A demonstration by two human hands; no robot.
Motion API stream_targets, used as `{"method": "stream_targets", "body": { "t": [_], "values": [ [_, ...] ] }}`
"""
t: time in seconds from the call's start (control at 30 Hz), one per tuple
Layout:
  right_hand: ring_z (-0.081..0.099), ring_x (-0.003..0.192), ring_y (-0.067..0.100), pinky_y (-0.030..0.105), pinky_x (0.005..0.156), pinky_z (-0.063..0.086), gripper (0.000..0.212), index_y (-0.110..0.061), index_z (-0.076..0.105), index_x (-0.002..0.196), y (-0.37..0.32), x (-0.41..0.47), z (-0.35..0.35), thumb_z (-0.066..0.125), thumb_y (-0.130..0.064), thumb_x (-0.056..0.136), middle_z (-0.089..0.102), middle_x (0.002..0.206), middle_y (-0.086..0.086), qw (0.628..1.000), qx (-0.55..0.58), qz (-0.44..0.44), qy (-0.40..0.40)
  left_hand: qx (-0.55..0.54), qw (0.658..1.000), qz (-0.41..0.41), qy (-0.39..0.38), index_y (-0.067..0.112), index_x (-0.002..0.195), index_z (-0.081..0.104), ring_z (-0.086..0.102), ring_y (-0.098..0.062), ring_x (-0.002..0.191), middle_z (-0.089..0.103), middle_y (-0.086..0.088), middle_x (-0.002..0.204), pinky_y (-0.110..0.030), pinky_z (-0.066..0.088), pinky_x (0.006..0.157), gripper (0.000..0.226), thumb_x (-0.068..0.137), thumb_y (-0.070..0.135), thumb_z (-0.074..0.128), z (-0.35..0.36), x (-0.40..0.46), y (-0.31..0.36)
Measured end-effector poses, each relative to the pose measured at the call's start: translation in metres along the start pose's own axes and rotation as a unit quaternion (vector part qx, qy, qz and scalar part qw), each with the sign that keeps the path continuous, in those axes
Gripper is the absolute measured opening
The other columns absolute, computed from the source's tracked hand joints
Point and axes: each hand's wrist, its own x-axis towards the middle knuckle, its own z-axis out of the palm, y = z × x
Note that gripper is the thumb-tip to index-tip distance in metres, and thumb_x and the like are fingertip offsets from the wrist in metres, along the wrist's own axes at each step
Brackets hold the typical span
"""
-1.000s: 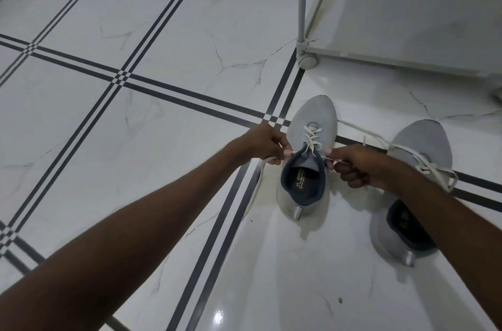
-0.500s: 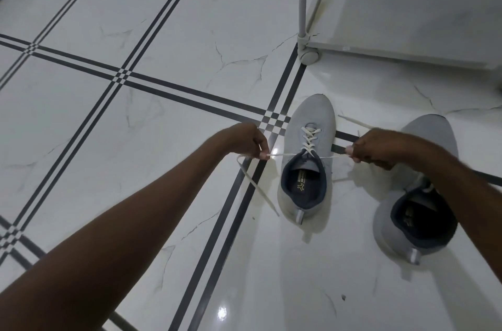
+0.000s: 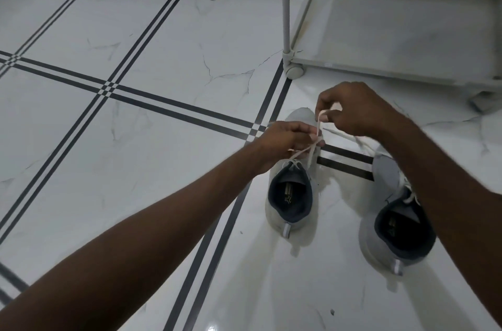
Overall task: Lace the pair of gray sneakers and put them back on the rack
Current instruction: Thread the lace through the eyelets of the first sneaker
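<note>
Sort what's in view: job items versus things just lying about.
Job:
left sneaker
right sneaker
white lace, pinched by left hand and right hand
rack

Lying about:
small dark speck on the floor

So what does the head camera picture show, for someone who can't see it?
Two bare hands, the left hand and right hand, hold a white lace above the left gray sneaker on a white tiled floor. The other gray sneaker sits beside it, and a white rack stands just beyond.
</note>
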Motion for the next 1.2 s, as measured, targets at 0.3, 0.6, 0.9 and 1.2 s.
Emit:
{"method": "stream_targets", "body": {
  "t": [0.3, 0.6, 0.9, 1.2],
  "values": [
    [0.06, 0.076, 0.017, 0.032, 0.073, 0.044, 0.018, -0.009, 0.074, 0.083, 0.002, -0.012, 0.056, 0.062, -0.023, 0.084, 0.071, 0.08, 0.006, 0.952, 0.272, 0.131, 0.045, 0.063, 0.997, 0.03, 0.038, 0.007, 0.105, 0.074, 0.064, -0.017, 0.082, 0.075, -0.016, 0.097, -0.023, 0.043, 0.059, 0.018, 0.092, 0.015, 0.065, -0.025, -0.001, 0.001],
    [0.055, 0.057, 0.018, 0.029, 0.058, 0.044, 0.025, -0.017, 0.072, 0.062, -0.007, -0.022, 0.042, 0.061, -0.015, 0.084, 0.064, 0.06, 0.002, 0.943, 0.19, 0.074, -0.262, 0.188, 0.978, 0.085, -0.034, 0.008, 0.095, 0.075, 0.061, -0.026, 0.086, 0.074, -0.017, 0.096, -0.031, 0.049, 0.073, 0.009, 0.089, 0.007, 0.067, -0.05, -0.006, 0.013],
    [0.056, 0.054, 0.014, 0.024, 0.052, 0.046, 0.026, -0.02, 0.072, 0.078, -0.006, -0.022, 0.077, 0.059, 0.0, 0.087, 0.067, 0.067, 0.005, 0.914, 0.358, 0.16, -0.107, 0.553, 0.82, 0.147, -0.026, 0.016, 0.085, 0.078, 0.067, -0.019, 0.076, 0.075, -0.003, 0.081, -0.032, 0.056, 0.07, 0.023, 0.074, -0.002, 0.069, -0.025, 0.002, 0.035],
    [0.053, 0.057, 0.013, 0.023, 0.051, 0.044, 0.025, -0.006, 0.074, 0.097, 0.003, -0.014, 0.083, 0.053, 0.006, 0.088, 0.069, 0.078, 0.01, 0.867, 0.438, 0.182, -0.151, 0.538, 0.812, 0.214, 0.071, 0.005, 0.084, 0.075, 0.064, -0.023, 0.072, 0.072, -0.009, 0.08, -0.03, 0.05, 0.063, 0.009, 0.075, 0.003, 0.073, -0.028, -0.003, 0.025]
  ]
}}
